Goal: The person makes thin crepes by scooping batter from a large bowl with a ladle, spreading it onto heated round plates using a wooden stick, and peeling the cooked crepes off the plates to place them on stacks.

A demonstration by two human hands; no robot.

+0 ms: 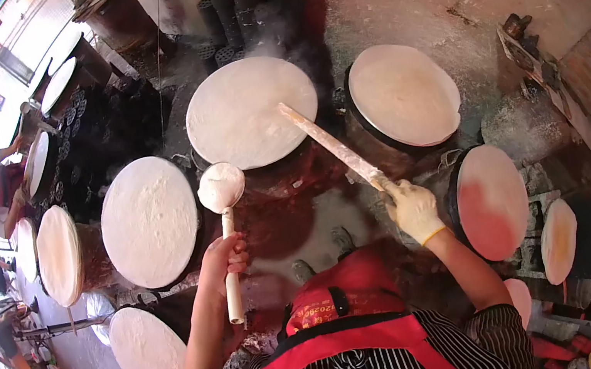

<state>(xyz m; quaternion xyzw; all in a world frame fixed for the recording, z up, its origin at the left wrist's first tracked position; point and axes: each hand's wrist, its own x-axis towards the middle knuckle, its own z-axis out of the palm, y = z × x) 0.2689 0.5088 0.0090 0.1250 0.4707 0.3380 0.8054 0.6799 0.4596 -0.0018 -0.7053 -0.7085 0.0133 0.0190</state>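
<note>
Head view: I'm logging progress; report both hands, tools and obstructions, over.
Bare left hand grips pale, round-bowled ladle. Cream-gloved right hand holds long, flat wooden stick, tip over round whitish disc, contact unclear. No obstruction visible there.

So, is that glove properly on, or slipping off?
Properly on: the pale glove covers the right hand, with its yellow edge at the wrist.

My ladle (221,187) lies left of my wooden stick (332,145), whose tip is over the griddle ahead (236,108); honeycomb briquettes (249,1) stand behind, another griddle (404,94) right.
</note>
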